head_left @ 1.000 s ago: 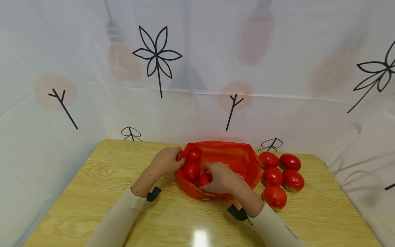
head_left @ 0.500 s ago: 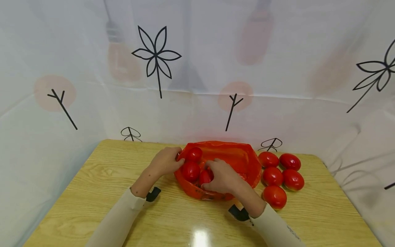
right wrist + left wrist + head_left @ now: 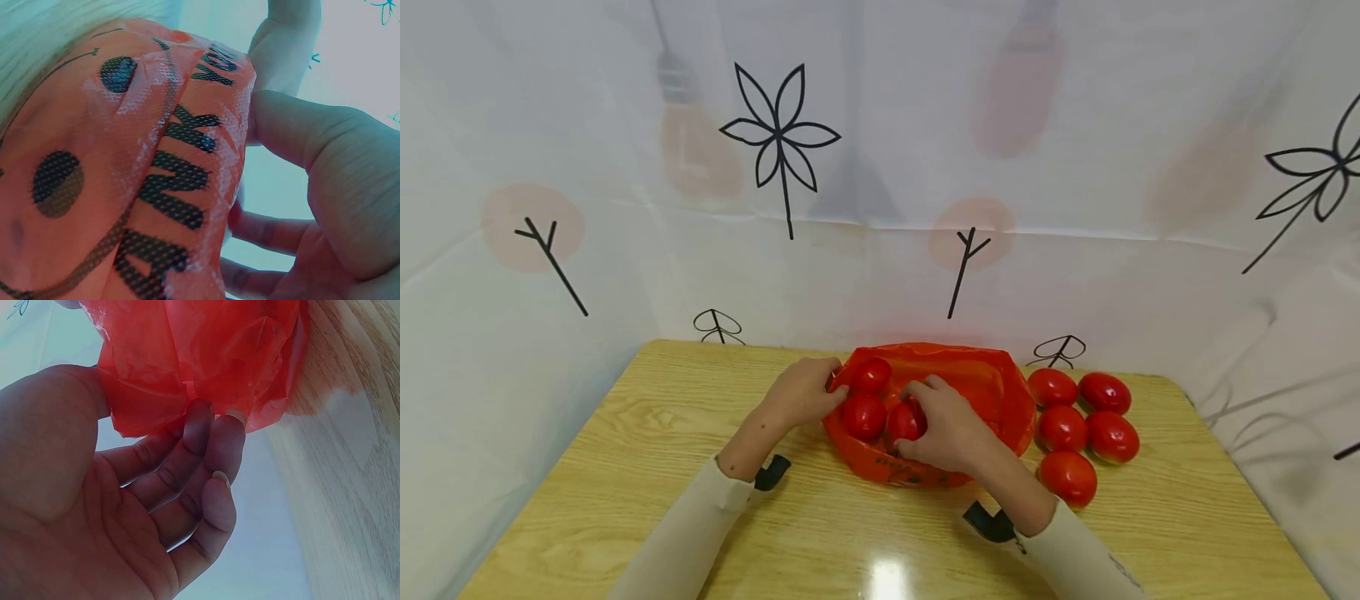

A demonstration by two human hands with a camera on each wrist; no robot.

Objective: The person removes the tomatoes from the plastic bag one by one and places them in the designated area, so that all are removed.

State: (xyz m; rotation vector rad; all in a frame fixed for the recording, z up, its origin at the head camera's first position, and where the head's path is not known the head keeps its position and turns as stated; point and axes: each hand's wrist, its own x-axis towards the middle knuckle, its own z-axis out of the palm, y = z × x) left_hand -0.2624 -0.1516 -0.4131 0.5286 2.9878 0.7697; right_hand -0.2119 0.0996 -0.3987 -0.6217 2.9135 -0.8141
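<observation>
A red plastic bag [image 3: 951, 367] lies with its mouth spread wide at the middle of the table. My left hand [image 3: 801, 392] holds its left rim; in the left wrist view, fingers and thumb meet at the thin red plastic [image 3: 206, 356]. My right hand [image 3: 951, 429] reaches inside and grips a red tomato [image 3: 907, 420], thumb on the near side. Two more tomatoes, a nearer one [image 3: 864, 417] and a farther one [image 3: 873, 376], sit in the bag's left part. The right wrist view is mostly the bag's printed wall [image 3: 144, 162], which hides the held tomato.
Several loose tomatoes [image 3: 1063, 429] stand grouped on the wooden table [image 3: 700, 400], just right of the bag. A white patterned curtain [image 3: 880, 275] hangs behind the table's far edge.
My right hand has shifted slightly right and up with the tomato, away from the two tomatoes on the left. The left hand stays at the bag's rim.
</observation>
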